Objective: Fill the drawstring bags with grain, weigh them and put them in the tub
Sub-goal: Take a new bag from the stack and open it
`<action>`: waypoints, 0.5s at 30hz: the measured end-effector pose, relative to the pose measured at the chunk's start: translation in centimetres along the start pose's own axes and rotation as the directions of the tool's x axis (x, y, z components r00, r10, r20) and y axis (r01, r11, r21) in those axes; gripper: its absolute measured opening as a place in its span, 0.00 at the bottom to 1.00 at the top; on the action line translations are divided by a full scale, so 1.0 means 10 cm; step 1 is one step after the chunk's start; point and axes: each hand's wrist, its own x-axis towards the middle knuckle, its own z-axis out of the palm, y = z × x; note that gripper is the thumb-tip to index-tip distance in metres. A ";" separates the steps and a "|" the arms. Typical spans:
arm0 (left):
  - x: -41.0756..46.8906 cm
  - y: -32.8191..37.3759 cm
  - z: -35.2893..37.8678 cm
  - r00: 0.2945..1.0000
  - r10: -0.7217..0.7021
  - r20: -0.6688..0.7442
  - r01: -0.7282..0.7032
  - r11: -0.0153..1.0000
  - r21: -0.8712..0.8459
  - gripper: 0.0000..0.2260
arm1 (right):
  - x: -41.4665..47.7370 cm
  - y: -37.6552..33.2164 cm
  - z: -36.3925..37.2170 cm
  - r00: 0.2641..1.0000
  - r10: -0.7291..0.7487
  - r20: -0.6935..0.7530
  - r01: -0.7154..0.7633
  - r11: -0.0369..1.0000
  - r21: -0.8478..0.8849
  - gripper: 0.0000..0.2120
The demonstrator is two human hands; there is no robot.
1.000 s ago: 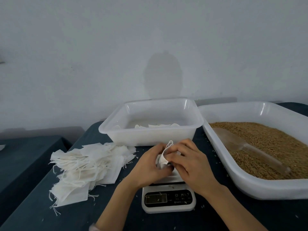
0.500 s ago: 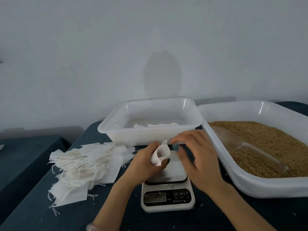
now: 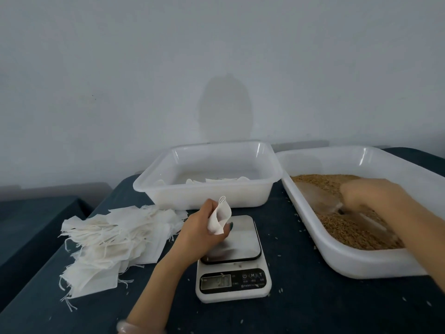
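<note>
Bag [image 3: 220,219]: empty, upright, pinched in left hand [image 3: 199,227] over the scale [image 3: 232,259]'s left edge. Scoop [image 3: 320,196]: in grain [image 3: 356,232] right of scale, handle toward right hand [image 3: 375,196], the nearer; grip blurred, cannot tell.

White bag [image 3: 220,219], mouth up, held over the scale [image 3: 232,261]. Loose pile [image 3: 115,239] of flat empties to its left. Brown grain [image 3: 342,235] at right; few pale bags [image 3: 216,180] inside the tub [image 3: 209,196] behind.

Glossy translucent plastic tub [image 3: 207,194] at twelve o'clock; matt white cloth bags [image 3: 113,239] at nine; shiny metal scale plate [image 3: 243,235]; dark matt tablecloth [image 3: 301,297]
</note>
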 end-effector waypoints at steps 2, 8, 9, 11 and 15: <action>0.00 0.00 0.01 1.000 0.003 0.009 -0.003 1.000 0.016 0.14 | 0.00 -0.01 0.08 1.000 -0.018 -0.009 0.018 0.999 0.031 0.10; -0.01 -0.02 0.01 1.000 0.005 0.002 -0.005 1.000 0.020 0.15 | 0.04 -0.03 0.12 1.000 0.001 -0.030 0.003 0.992 0.124 0.15; -0.01 -0.02 0.00 1.000 0.007 0.003 -0.007 1.000 0.020 0.15 | 0.04 -0.04 0.12 0.999 0.002 -0.035 0.003 0.990 0.144 0.16; -0.02 -0.02 0.00 1.000 0.009 0.009 -0.009 1.000 0.021 0.15 | 0.04 -0.05 0.11 0.999 0.012 -0.030 -0.004 0.972 0.234 0.18; -0.02 0.00 -0.01 1.000 0.012 0.013 -0.013 1.000 0.027 0.15 | 0.05 -0.04 0.10 0.998 0.068 0.018 -0.066 0.822 0.566 0.14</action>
